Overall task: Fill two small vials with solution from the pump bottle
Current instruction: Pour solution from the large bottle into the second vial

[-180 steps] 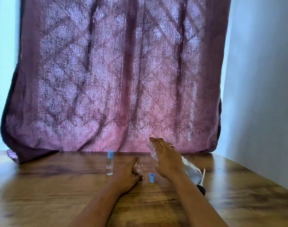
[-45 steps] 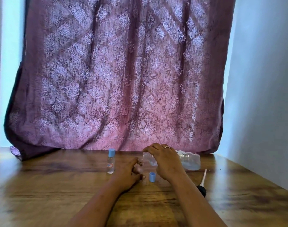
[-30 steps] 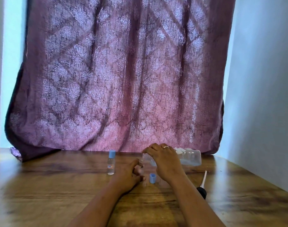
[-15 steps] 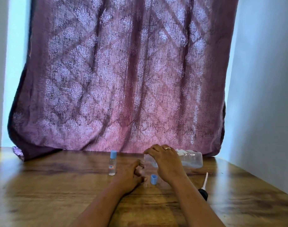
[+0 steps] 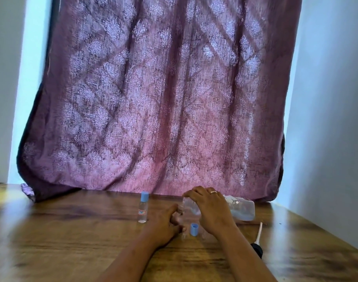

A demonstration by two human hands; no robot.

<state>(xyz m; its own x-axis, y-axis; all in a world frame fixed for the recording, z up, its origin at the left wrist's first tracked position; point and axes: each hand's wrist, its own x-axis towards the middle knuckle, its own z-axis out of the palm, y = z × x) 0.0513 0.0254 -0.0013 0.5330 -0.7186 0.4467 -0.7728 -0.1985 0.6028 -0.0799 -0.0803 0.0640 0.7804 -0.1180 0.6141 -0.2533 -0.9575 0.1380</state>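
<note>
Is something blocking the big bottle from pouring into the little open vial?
Nothing visible. The tipped bottle has its mouth right at the open vial, which the left hand holds. The blue cap is off, standing on the table nearer the person.

Cap (image 5: 194, 229) right of capped vial (image 5: 143, 208)

I'm looking at a mauve curtain (image 5: 153, 98) carrying pale damask motifs, a brown wood-grained table (image 5: 72, 241), a light-blue loose cap (image 5: 194, 229), a black pump head (image 5: 257, 249).
</note>
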